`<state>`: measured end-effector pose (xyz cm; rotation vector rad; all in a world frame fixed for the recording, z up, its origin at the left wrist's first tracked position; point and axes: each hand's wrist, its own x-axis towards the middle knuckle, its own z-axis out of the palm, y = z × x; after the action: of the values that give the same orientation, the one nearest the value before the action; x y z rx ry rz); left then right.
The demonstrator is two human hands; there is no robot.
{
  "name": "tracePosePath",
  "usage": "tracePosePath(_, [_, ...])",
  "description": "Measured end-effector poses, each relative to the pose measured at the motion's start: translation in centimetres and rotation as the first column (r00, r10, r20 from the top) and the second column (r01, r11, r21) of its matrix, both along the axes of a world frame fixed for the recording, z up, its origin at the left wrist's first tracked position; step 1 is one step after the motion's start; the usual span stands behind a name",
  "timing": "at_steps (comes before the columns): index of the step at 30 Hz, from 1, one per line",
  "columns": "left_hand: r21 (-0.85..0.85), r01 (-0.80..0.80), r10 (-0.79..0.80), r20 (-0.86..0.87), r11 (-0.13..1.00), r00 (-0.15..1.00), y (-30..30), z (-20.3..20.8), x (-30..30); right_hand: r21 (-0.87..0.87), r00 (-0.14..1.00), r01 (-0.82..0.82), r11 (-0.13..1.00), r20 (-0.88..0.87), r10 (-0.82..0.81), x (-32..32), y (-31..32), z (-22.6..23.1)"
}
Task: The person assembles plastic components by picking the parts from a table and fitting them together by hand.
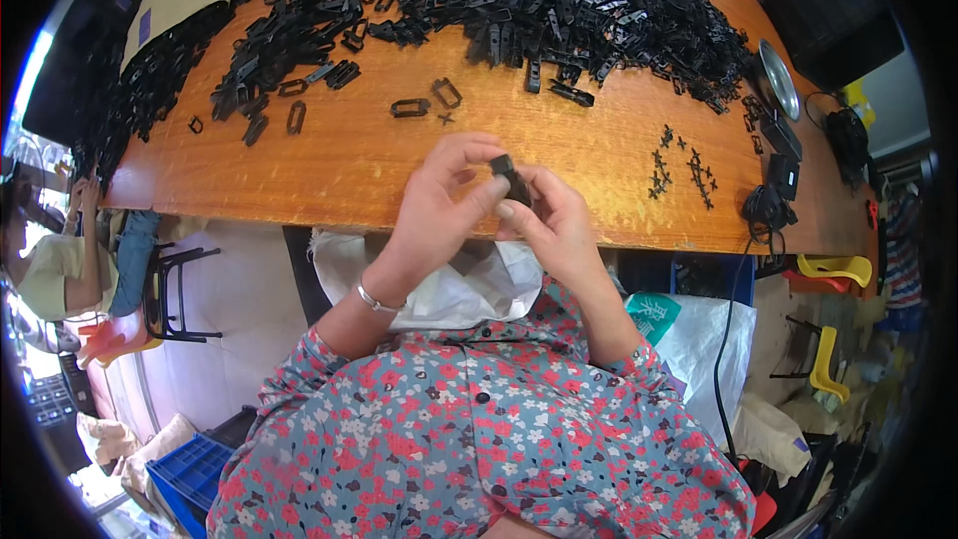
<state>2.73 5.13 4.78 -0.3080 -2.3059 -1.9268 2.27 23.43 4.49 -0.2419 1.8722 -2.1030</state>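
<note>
Between both hands, just above the near edge of the wooden table (pixel 339 170), is a small dark plastic part (pixel 511 180). My left hand (pixel 444 195) grips its upper end between thumb and fingers. The fingers of my right hand (pixel 557 215) close on its lower side. Its exact shape is partly covered by the fingers. Beyond my hands lie two loose black oblong frames (pixel 409 108) and a small black cross-shaped piece (pixel 446 120). Several more cross-shaped pieces (pixel 703 178) lie to the right.
A large heap of black plastic parts (pixel 559 10) covers the far side, with a smaller pile (pixel 289 30) at left. A metal dish (pixel 778 80) and a coiled black cable (pixel 766 208) are at right. Another person (pixel 70 274) sits at the far left. White sacking (pixel 429 284) hangs below the edge.
</note>
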Motion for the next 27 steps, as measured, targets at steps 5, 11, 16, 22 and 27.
tracePosePath(5, [0.415,0.117,-0.246,0.274,0.903,0.93,-0.6,2.0,-1.6,0.17,0.986,-0.162,0.972,-0.011,0.167,0.4,0.2,-0.2])
tracePosePath(11, [0.426,0.284,-0.423,0.277,0.859,0.863,1.4,0.6,-0.7,0.04,0.996,-0.083,0.996,-0.029,0.084,1.1,-0.5,-2.2])
tracePosePath(16, [0.338,0.232,-0.318,0.226,0.912,0.921,1.1,-0.8,1.1,0.125,0.976,-0.118,0.985,-0.171,0.138,1.6,-0.9,-1.9])
tracePosePath(22, [0.614,-0.084,-0.187,0.364,0.785,0.912,-0.3,-1.4,0.0,0.154,0.97,-0.24,0.958,0.077,0.23,0.8,-2.7,-0.4])
tracePosePath(27, [0.496,-0.155,-0.061,0.393,0.855,0.918,-1.3,-2.3,0.1,-0.06,0.942,-0.272,0.961,0.19,0.278,2.4,-2.2,-1.8])
